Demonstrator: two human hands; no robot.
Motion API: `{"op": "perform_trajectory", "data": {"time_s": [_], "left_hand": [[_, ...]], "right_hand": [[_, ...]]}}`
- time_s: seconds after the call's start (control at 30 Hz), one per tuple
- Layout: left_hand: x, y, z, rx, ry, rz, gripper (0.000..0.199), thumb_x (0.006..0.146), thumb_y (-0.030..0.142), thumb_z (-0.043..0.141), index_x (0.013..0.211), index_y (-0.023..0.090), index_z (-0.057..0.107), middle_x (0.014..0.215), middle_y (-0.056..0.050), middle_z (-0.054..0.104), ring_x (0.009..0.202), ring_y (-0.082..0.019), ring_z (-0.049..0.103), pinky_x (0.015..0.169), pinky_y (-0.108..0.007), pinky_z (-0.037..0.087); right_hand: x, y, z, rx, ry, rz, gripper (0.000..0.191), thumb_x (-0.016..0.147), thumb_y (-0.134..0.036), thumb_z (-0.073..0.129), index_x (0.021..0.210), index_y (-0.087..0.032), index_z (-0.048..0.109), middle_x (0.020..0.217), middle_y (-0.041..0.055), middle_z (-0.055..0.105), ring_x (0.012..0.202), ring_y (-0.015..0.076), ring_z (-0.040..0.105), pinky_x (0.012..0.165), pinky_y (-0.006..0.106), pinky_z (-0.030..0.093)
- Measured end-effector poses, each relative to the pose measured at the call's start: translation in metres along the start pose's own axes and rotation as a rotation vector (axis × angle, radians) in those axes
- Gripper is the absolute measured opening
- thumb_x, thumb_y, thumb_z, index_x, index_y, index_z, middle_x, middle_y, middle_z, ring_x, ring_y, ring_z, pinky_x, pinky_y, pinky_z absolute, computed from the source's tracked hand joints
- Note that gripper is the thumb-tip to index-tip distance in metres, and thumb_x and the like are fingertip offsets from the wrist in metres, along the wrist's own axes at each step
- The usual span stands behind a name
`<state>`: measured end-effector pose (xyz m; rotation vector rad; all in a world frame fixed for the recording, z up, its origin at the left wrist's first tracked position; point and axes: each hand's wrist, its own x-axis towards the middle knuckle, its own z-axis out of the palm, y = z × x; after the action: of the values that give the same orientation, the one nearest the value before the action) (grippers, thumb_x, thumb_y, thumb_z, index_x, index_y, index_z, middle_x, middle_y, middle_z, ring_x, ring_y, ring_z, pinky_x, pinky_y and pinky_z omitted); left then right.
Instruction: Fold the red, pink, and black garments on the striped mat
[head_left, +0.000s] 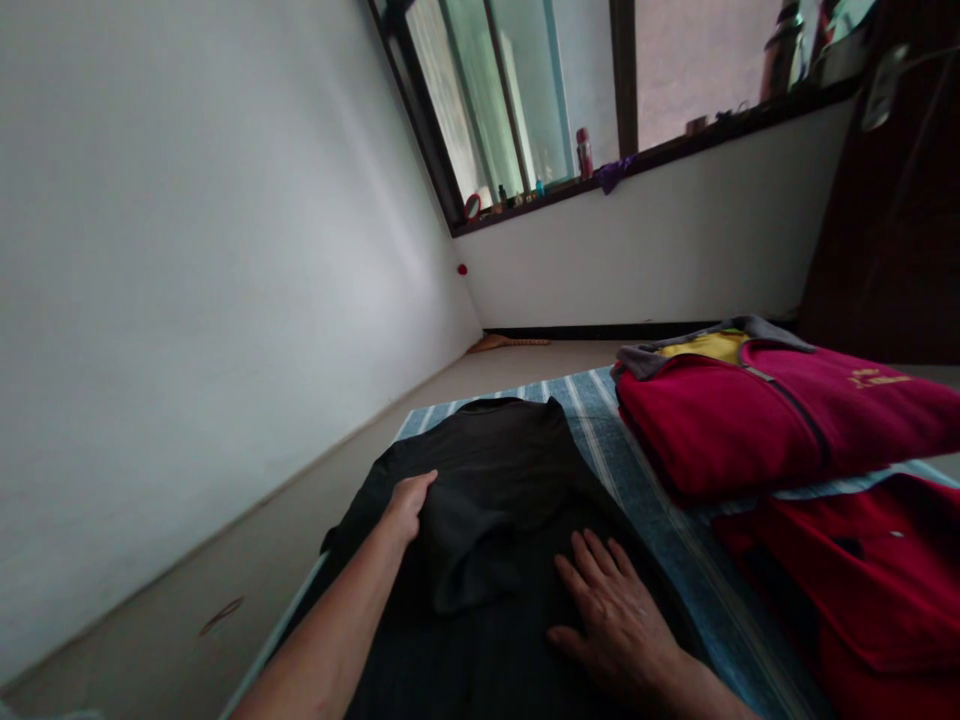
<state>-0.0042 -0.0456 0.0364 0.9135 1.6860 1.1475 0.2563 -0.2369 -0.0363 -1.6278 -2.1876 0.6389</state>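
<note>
A black garment (495,440) lies spread out on a blue and white striped cloth (652,510), its collar end away from me. My left hand (411,500) is closed on the garment at its left part, where a piece of dark fabric is raised and folded over toward the middle. On the right part of the garment my right hand (611,600) lies flat, palm down, with its fingers spread.
To the right lie a folded red jacket (720,430) with a grey collar and another red garment (885,580) nearer me. A white wall (187,250) runs along the left. Small items and bottles stand on the windowsill (675,150); a dark door (892,220) is at the right.
</note>
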Motion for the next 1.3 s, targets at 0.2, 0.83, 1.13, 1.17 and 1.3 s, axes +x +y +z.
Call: {"op": "perform_trajectory", "data": {"time_s": [0.2,0.83,1.13,1.17,1.3], "left_hand": [[-0.020,-0.011,-0.011,-0.076,-0.054,-0.201,0.023,0.075,0.039,0.069,0.078,0.016,0.067,0.070,-0.010,0.071,0.065,-0.026,0.069,0.066,-0.039,0.057],[-0.064,0.004,0.034,-0.086,-0.178,0.042,0.028,0.055,0.012,0.075,0.081,0.014,0.065,0.064,-0.003,0.067,0.057,-0.018,0.063,0.061,-0.031,0.054],[-0.056,0.049,0.063,0.051,-0.274,0.284,0.015,0.061,0.015,0.068,0.076,0.015,0.066,0.065,-0.006,0.067,0.058,-0.019,0.061,0.059,-0.029,0.050],[-0.054,0.054,0.067,0.064,-0.272,0.300,0.013,0.062,0.014,0.067,0.075,0.015,0.066,0.063,-0.005,0.066,0.058,-0.019,0.061,0.058,-0.029,0.049],[-0.051,0.078,0.089,0.100,-0.256,0.355,0.008,0.061,0.011,0.066,0.067,0.015,0.063,0.056,-0.002,0.060,0.057,-0.019,0.060,0.056,-0.028,0.048]], "right_hand": [[-0.001,0.002,0.002,-0.033,0.008,0.005,0.074,0.085,-0.061,0.050,0.144,-0.017,0.039,0.152,0.0181,0.023,0.142,0.0331,0.015,0.115,0.050,0.009],[-0.053,-0.002,-0.068,-0.385,0.089,0.504,0.035,0.092,-0.044,0.045,0.105,-0.016,0.061,0.095,0.0124,0.069,0.091,0.0276,0.066,0.071,0.034,0.046],[-0.117,0.039,-0.020,0.200,-0.023,0.658,0.030,0.081,-0.044,0.056,0.095,-0.018,0.060,0.070,0.0037,0.066,0.064,0.0191,0.063,0.053,0.027,0.039],[-0.122,0.041,-0.013,0.251,-0.008,0.642,0.025,0.078,-0.042,0.058,0.088,-0.019,0.059,0.066,0.0017,0.063,0.060,0.0174,0.060,0.051,0.026,0.037],[-0.133,0.038,0.000,0.281,0.120,0.601,0.020,0.071,-0.034,0.063,0.063,-0.021,0.050,0.060,-0.0018,0.057,0.057,0.0138,0.053,0.049,0.024,0.033]]}}
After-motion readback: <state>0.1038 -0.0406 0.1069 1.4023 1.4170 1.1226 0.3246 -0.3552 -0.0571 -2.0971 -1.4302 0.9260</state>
